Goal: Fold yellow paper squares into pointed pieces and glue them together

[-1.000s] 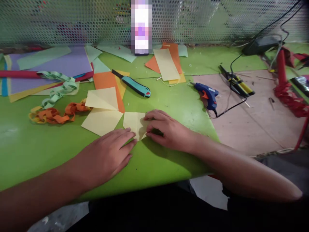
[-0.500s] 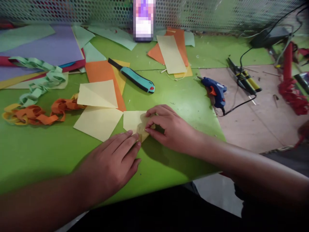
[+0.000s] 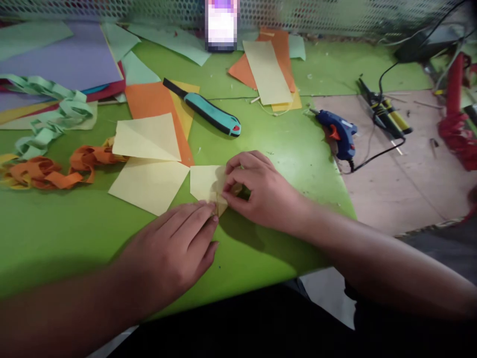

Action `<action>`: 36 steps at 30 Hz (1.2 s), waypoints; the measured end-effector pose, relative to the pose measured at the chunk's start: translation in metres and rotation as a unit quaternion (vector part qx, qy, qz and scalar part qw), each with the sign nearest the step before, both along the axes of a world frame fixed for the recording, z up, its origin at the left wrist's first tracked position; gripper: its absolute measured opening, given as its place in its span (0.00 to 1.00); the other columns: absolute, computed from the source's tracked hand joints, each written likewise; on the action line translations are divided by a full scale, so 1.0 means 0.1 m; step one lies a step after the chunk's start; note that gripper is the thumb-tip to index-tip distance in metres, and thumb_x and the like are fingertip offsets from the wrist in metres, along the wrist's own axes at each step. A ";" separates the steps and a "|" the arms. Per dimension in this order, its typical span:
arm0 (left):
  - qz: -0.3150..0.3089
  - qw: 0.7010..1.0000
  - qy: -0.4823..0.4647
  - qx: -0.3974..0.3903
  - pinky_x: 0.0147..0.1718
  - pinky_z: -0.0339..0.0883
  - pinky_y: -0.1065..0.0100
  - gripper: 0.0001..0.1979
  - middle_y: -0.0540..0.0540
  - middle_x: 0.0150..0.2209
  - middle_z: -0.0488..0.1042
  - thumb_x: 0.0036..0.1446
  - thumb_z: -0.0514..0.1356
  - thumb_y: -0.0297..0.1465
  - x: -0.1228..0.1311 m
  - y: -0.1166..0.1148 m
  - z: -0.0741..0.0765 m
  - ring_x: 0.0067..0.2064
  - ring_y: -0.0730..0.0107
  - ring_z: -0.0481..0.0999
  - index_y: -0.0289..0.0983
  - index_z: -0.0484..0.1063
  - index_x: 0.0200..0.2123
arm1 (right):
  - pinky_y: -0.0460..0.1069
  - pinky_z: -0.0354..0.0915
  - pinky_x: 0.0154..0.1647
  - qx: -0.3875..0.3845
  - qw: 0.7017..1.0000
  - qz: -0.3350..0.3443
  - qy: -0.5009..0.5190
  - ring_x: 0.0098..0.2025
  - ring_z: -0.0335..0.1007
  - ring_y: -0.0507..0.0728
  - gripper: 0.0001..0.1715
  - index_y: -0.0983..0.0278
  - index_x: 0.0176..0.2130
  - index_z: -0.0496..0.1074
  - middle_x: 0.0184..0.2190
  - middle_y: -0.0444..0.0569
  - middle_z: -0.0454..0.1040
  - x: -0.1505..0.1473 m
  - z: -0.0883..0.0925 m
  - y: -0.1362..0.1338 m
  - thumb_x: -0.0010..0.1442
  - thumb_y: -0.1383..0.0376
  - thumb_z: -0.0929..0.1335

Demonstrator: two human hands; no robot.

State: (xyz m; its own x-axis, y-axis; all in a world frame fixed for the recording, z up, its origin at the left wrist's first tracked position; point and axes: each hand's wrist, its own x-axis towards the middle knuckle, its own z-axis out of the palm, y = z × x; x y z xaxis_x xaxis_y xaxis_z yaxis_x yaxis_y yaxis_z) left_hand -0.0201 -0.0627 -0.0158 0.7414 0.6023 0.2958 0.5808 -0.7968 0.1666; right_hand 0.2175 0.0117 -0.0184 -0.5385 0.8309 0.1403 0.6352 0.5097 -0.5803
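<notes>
A small pale yellow paper piece (image 3: 204, 182) lies on the green table sheet (image 3: 261, 248) near the front edge. My right hand (image 3: 261, 191) pinches its right corner, with the fingers curled and the corner folded over. My left hand (image 3: 175, 251) lies flat with fingers stretched out, its fingertips pressing the paper's lower tip. Two larger pale yellow paper pieces (image 3: 149, 164) lie just left of the small one.
A teal utility knife (image 3: 208, 112) lies behind the hands. A blue glue gun (image 3: 341, 136) with a black cord and pliers (image 3: 385, 117) sit on brown board at right. Orange (image 3: 55, 169) and green paper chains (image 3: 48, 114) and coloured sheets (image 3: 74, 64) lie left. Mesh fence behind.
The view has shifted a little. My right hand's fingers have curled tighter over the small paper's right corner. My left hand stays pressed on the lower tip.
</notes>
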 end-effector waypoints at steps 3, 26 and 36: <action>-0.004 1.000 0.001 -0.015 0.55 0.81 0.46 0.18 0.29 0.57 0.81 0.66 0.65 0.30 -0.01 0.02 0.00 0.56 0.43 0.82 0.25 0.79 0.55 | 0.61 0.65 0.61 0.004 1.000 0.002 0.003 0.54 0.70 0.64 0.05 0.62 0.34 0.75 0.46 0.54 0.76 0.00 -0.03 -0.01 0.63 0.68 0.73; -0.001 0.998 0.029 -0.048 0.57 0.77 0.40 0.20 0.27 0.66 0.73 0.66 0.63 0.30 -0.01 0.01 -0.03 0.61 0.38 0.78 0.29 0.76 0.58 | 0.62 0.62 0.61 -0.009 1.000 0.001 -0.002 0.56 0.65 0.66 0.06 0.60 0.39 0.73 0.49 0.55 0.73 0.01 -0.04 -0.04 0.63 0.72 0.70; -0.014 0.999 0.034 -0.039 0.60 0.75 0.40 0.23 0.26 0.65 0.74 0.66 0.63 0.30 -0.02 0.00 -0.05 0.64 0.38 0.76 0.25 0.73 0.62 | 0.62 0.62 0.61 -0.005 1.000 0.000 0.002 0.55 0.66 0.66 0.05 0.61 0.39 0.72 0.48 0.55 0.73 0.01 -0.05 -0.04 0.64 0.71 0.70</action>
